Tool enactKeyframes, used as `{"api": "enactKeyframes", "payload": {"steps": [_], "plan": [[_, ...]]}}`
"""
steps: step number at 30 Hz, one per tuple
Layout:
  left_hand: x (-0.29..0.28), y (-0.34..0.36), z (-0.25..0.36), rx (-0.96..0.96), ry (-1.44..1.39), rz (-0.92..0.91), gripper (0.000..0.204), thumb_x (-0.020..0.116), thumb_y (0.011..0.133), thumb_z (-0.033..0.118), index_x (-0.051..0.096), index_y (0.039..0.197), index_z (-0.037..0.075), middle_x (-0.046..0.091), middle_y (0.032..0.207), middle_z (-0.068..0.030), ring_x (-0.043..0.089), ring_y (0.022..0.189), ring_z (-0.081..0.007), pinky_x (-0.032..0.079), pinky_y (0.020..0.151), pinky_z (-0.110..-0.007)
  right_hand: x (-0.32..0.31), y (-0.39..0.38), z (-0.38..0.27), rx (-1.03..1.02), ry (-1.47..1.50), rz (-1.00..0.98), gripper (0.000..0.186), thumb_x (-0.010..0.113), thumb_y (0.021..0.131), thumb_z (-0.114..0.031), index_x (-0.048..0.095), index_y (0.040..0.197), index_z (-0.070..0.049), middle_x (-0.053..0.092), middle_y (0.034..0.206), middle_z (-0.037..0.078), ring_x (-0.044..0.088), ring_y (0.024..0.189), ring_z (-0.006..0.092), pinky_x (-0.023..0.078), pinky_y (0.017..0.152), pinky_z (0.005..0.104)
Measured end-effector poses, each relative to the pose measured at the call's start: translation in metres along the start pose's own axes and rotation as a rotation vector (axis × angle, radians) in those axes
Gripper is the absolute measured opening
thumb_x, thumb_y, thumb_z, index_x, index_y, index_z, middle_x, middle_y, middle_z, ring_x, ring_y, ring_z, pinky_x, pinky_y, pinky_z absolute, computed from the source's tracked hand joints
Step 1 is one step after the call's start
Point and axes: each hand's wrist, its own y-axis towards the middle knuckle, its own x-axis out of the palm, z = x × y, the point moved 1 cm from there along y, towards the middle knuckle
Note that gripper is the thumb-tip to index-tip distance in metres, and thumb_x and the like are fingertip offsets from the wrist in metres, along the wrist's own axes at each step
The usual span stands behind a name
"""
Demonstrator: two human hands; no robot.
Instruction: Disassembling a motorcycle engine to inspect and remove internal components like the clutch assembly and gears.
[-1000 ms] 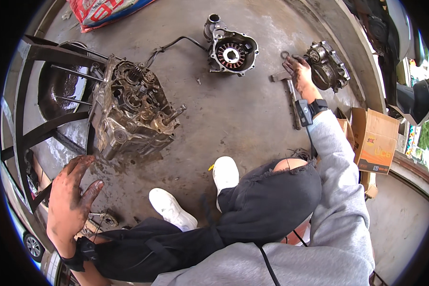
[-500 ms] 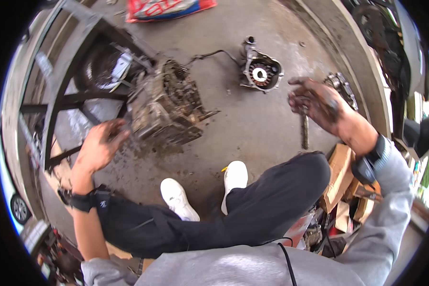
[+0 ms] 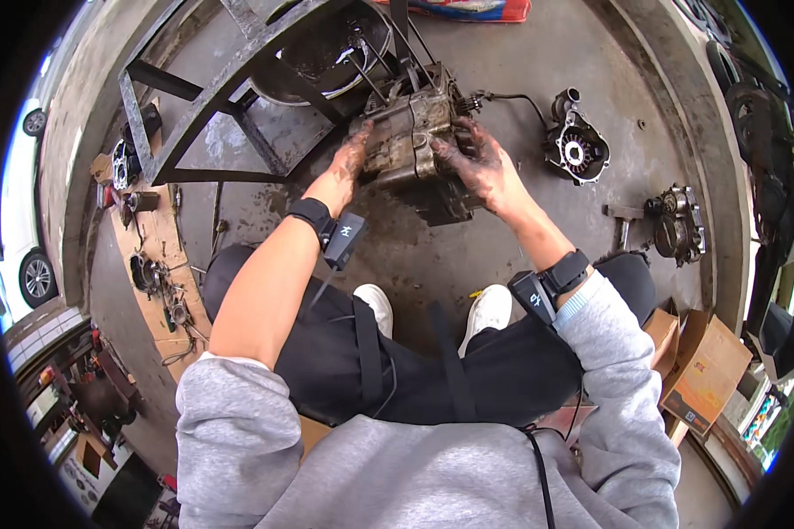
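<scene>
A greasy metal engine block (image 3: 406,141) stands on the floor in front of me, against the metal frame. My left hand (image 3: 353,163) presses its left side, fingers reaching up along the casing. On the other side, my right hand (image 3: 483,167) grips the block with its fingers over the upper right edge and the thumb toward me. Both hands are blackened with grease. The block's underside and far side are hidden. To its right lies an engine side cover (image 3: 576,145) with a ring of coils inside.
An angle-iron frame (image 3: 212,97) rises at the left, with a dark round pan (image 3: 326,53) inside it. A hammer-like tool (image 3: 625,216) and another engine casing (image 3: 677,225) lie right. Small parts rest on cardboard (image 3: 163,282) at left; cardboard boxes (image 3: 706,366) stand lower right.
My right hand has left the area by the hammer-like tool and come over to the engine block. The left hand has also taken hold, and the block is turned. My view has shifted left.
</scene>
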Motion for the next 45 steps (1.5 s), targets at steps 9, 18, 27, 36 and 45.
{"api": "enactKeyframes", "payload": {"steps": [9,18,27,36,45], "plan": [[0.024,0.003,-0.010,0.039,0.362,0.586,0.068,0.083,0.082,0.042,0.062,0.129,-0.003,0.072,0.119,-0.0126,0.068,0.105,-0.0262,0.050,0.094,-0.035,0.027,0.033,0.004,0.038,-0.345,0.265,0.055,0.077,0.085,-0.037,0.066,0.114,0.008,0.073,0.094,0.025,0.072,0.095,0.0354,0.054,0.086,0.0408],[0.028,0.008,-0.016,0.138,-0.108,0.085,0.063,0.091,0.076,0.033,0.063,0.120,-0.001,0.072,0.109,-0.0097,0.068,0.094,-0.0204,0.053,0.082,-0.032,0.002,0.018,0.002,0.207,-0.069,0.209,0.026,0.070,0.091,-0.020,0.068,0.104,0.002,0.066,0.078,0.003,0.052,0.066,0.0089,0.044,0.059,0.0286],[0.064,0.000,-0.061,0.234,0.029,0.334,0.063,0.088,0.082,0.027,0.058,0.128,-0.003,0.070,0.119,-0.0138,0.067,0.103,-0.0221,0.054,0.088,-0.034,-0.027,0.049,0.002,0.046,-0.523,0.289,0.091,0.081,0.078,-0.049,0.048,0.142,0.006,0.070,0.107,0.023,0.067,0.104,0.0324,0.050,0.092,0.0385],[0.044,-0.020,0.020,-0.035,1.290,0.267,0.078,0.068,0.085,0.063,0.064,0.127,-0.003,0.066,0.128,-0.0232,0.061,0.123,-0.0364,0.050,0.104,-0.040,-0.007,0.138,0.013,-0.104,-0.923,0.032,0.049,0.070,0.079,-0.030,0.067,0.115,0.004,0.067,0.115,0.032,0.064,0.112,0.0461,0.053,0.096,0.0455],[0.051,0.037,0.059,0.375,-0.168,0.173,0.040,0.056,0.104,0.042,0.057,0.090,0.005,0.061,0.078,-0.0011,0.057,0.069,-0.0141,0.047,0.068,-0.028,-0.008,0.136,0.027,0.074,-0.791,0.074,0.043,0.066,0.079,-0.024,0.064,0.102,0.013,0.068,0.103,0.036,0.066,0.105,0.0470,0.054,0.094,0.0469]]}}
